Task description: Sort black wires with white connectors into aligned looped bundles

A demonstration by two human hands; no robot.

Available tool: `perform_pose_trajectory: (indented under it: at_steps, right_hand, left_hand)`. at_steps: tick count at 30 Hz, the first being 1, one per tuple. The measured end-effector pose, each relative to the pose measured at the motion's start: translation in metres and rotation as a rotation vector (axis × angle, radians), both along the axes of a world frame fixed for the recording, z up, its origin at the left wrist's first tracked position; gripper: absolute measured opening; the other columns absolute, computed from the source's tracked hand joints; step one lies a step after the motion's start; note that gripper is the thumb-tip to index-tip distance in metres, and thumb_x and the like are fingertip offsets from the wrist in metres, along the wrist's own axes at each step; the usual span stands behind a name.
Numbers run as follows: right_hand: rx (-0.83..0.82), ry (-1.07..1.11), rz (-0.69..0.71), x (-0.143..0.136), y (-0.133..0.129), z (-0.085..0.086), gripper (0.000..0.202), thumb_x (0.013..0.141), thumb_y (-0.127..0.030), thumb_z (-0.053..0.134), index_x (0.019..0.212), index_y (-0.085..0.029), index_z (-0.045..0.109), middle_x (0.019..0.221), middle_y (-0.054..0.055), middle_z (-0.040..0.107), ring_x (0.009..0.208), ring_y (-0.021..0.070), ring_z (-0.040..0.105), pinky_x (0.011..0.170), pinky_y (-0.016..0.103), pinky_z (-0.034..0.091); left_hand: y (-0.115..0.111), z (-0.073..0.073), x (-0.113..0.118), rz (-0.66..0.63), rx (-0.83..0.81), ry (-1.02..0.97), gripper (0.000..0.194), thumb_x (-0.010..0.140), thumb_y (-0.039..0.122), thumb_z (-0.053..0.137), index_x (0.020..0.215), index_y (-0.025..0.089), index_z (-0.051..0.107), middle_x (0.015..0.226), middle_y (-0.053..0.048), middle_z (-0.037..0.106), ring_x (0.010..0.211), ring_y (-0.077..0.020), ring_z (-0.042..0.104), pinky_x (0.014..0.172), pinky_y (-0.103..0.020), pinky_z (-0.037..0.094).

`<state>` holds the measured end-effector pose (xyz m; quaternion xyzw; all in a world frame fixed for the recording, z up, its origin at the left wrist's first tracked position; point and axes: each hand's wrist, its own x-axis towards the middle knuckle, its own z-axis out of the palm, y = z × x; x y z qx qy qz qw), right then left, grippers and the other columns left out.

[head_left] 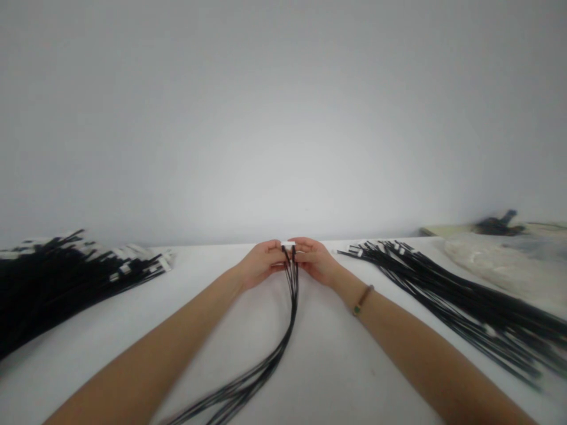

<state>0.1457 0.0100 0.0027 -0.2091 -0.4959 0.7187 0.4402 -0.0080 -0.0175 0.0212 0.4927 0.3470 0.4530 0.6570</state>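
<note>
Nearest the camera were your forearms, the left [155,348] and the right [420,348], with black wires [290,327] trailing between them and out at the bottom edge. Those wires hung from a white connector [287,243], which was up between your fingertips near the table's [345,366] far edge. Your left hand [266,262] pinched one side of it and your right hand [316,262] the other. A bracelet [362,300] circled your right wrist.

On your left, well apart from your hand, lay a pile [53,289] of black cables with white ends. On your right a looser bundle [434,283] slanted away, its tips near your right hand. Past it sat a clear plastic bag [496,260]; you could not tell its pale contents. A dark, blurred object [496,224] lay behind the bag, and a pale wall [283,118] rose behind the table.
</note>
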Motion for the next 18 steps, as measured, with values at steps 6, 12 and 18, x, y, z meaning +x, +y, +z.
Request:
perform_pose_trajectory:
  at_steps: [6,12,18]
  right_hand:
    - [0.047,-0.055,0.001,0.000,0.001,-0.003,0.045,0.049,-0.011,0.069,0.091,-0.019,0.055,0.076,0.001,0.060,0.066,0.0132,0.056,0.062,0.026,0.044]
    - [0.089,-0.280,0.097,-0.004,-0.006,0.001,0.040,0.053,-0.019,0.070,0.088,-0.016,0.051,0.073,0.002,0.060,0.062,0.0140,0.057,0.059,0.029,0.047]
    - [-0.035,-0.275,0.149,-0.005,-0.008,0.006,0.028,0.054,-0.018,0.068,0.077,-0.013,0.054,0.068,0.003,0.059,0.057,0.0119,0.055,0.053,0.024,0.045]
  left_hand:
    - [0.002,-0.008,-0.006,0.002,-0.009,-0.069,0.017,0.061,0.016,0.065,0.070,0.013,0.050,0.073,-0.003,0.057,0.070,-0.0121,0.055,0.074,-0.031,0.041]
    - [0.002,-0.011,-0.005,0.060,0.012,-0.062,0.021,0.059,0.019,0.067,0.066,0.014,0.048,0.062,0.001,0.053,0.056,-0.0093,0.052,0.058,-0.025,0.041]
    - [0.000,-0.001,-0.004,-0.010,0.030,0.008,0.014,0.063,0.020,0.061,0.075,0.014,0.057,0.064,-0.001,0.055,0.054,-0.0092,0.049,0.054,-0.024,0.038]
